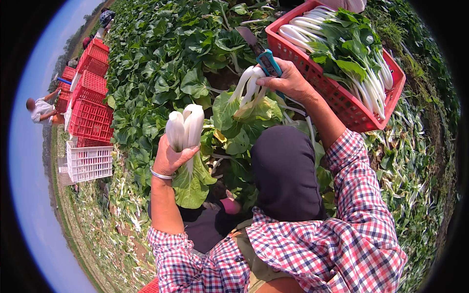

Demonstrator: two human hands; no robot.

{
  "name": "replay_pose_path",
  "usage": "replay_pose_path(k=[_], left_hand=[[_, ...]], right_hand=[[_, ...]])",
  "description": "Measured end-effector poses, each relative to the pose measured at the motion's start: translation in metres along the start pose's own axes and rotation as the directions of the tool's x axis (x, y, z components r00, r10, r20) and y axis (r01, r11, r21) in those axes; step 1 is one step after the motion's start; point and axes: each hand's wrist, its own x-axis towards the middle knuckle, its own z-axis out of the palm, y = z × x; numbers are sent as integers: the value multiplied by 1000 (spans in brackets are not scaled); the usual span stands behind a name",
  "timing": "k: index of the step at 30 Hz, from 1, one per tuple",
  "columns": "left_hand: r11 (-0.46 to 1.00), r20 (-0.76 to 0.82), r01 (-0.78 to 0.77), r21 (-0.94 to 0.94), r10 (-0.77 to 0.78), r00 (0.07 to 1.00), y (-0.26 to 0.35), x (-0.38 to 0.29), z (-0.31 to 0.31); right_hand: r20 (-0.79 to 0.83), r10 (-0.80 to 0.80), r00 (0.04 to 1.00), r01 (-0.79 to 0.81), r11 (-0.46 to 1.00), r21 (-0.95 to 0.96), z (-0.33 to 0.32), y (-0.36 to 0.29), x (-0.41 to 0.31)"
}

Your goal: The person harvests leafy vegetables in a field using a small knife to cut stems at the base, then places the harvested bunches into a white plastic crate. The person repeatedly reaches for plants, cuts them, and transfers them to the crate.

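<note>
My left hand [173, 158] is closed around white-stalked leafy greens, most likely pak choi [188, 126]. Their thick white bases point up, and a broad green leaf hangs below my fingers. My right hand [289, 78] grips a knife with a teal and black handle [269, 63]. Its flat blade [247, 36] points up and away to the left, with dark marks near the handle. Between the thumb and fingers of that same hand are several loose white stalks [247, 88], whose green and yellowing leaves droop over the plants below.
A red plastic crate [331, 96] at the upper right holds white-stalked greens [366, 69]. Leafy plants [154, 73] grow ahead; cut leaves litter the ground [399, 172] to the right. Red crates [91, 119], a white crate [89, 161] and a person [42, 110] are at the left. My dark-covered knee [285, 172] rises in front.
</note>
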Motion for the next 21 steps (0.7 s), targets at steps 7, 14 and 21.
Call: replay_pose_path(k=[7,14,21], left_hand=[[999,100,-41,-13,42,994,-13,21,20],[967,50,5,-254,8,999,-20,33,22],[787,357,290,-544,-95,929,-79,64,63]], right_hand=[[138,-214,967,251,722,-644,13,-18,15],[119,40,992,-37,999,-31,5,-13,14],[222,193,956,-254,923,290,37,21,21]])
